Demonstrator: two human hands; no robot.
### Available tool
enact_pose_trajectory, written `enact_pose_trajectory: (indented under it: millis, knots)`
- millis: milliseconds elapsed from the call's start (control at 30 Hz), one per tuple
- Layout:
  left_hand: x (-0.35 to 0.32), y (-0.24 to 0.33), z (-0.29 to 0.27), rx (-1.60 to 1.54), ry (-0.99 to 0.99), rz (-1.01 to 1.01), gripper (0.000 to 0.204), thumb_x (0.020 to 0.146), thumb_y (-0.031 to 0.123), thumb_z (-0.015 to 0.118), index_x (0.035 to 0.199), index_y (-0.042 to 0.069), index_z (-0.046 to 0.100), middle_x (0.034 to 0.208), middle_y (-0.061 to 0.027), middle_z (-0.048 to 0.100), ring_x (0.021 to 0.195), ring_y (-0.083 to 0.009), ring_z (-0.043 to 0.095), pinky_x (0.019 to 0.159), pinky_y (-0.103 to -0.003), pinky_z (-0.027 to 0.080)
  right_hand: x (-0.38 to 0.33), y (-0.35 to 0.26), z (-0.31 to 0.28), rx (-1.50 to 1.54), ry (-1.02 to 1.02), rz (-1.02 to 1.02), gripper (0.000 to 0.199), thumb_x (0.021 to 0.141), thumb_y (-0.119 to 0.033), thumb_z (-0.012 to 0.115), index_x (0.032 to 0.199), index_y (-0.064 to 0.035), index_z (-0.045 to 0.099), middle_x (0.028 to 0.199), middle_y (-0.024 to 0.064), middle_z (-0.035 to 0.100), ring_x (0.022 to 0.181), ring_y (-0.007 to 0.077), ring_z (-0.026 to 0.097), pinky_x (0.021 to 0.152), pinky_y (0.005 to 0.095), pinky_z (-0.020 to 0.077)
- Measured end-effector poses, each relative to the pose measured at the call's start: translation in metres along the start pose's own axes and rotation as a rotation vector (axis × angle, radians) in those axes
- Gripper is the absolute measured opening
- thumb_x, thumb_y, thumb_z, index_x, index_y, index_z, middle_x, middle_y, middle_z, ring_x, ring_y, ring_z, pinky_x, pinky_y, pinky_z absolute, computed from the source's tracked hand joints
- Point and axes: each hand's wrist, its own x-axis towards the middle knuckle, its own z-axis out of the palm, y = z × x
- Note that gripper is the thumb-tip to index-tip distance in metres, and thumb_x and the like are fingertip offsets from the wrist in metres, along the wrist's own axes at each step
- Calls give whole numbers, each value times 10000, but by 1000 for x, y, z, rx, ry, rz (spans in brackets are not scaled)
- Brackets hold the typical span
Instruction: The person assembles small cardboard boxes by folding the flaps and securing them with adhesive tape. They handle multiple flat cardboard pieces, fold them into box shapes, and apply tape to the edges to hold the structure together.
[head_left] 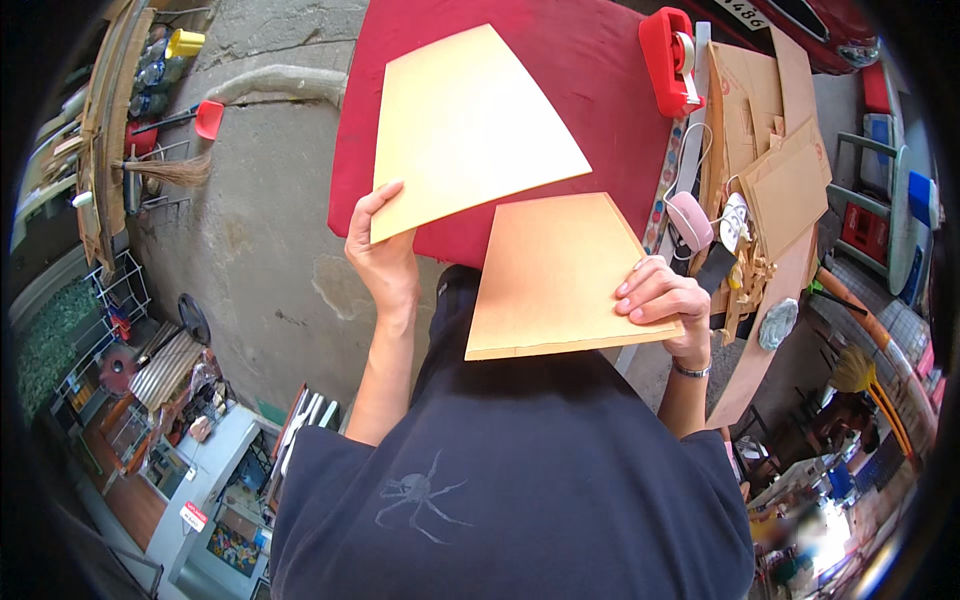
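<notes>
My left hand (385, 255) grips the near left corner of a flat, pale tan four-sided board (465, 130), thumb on top and the other fingers beneath. This board is held over the red-covered table (625, 120) and narrows toward its far left side. Closer to my body, my right hand (672, 305) is closed on the right edge of a second tan board (560, 275), fingers on its upper face. That one has slanted sides and a thick near edge. The two boards come close to each other near the middle. Whether they are cardboard or thin wood I cannot tell.
A red tape dispenser (665, 60) stands at the table's far right corner. Beyond the table's right side lie stacked cardboard pieces (790, 195), a pink rounded device (690, 220) with a white cable, and wood-coloured scraps (748, 280). A broom (175, 170) is at the left.
</notes>
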Motion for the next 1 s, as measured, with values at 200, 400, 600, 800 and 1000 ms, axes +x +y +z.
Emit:
enact_pose_trajectory:
  millis: [200,400,600,800,1000]
  knots:
    - [9,19,-2,-533,-293,-138,340,967,165,661,1244,-20,589,1204,-143,649,1145,-215,625,1031,-338,466,1,19,-6,152,307,1,114,838,-48,750,865,20,662,850,136,683,871,255,679,805,381,572]
    - [30,33,8,-541,-124,-342,253,987,149,604,1190,-2,583,1207,-163,642,1114,-235,655,962,-350,563,57,21,-18,52,370,25,45,901,22,665,909,0,626,831,92,667,802,165,654,777,292,526]
    - [34,16,19,-884,-258,-643,366,1004,71,523,1321,-110,498,1321,-219,600,1205,-271,618,1054,-379,532,100,47,-18,39,242,293,124,932,-131,719,956,-36,643,845,-41,639,776,29,563,702,218,469]
    - [30,23,45,-820,-322,-676,464,1018,69,454,1462,-20,355,1422,-173,533,1265,-266,578,1097,-409,485,119,62,-24,84,257,357,141,929,-158,731,961,-52,645,857,-44,650,783,19,567,710,210,471]
    - [43,11,51,-702,-337,-644,535,989,66,540,1475,-14,332,1437,-147,515,1325,-242,522,1123,-399,415,132,76,-41,134,324,348,167,939,-199,729,931,-60,636,866,-61,639,783,3,525,716,198,440]
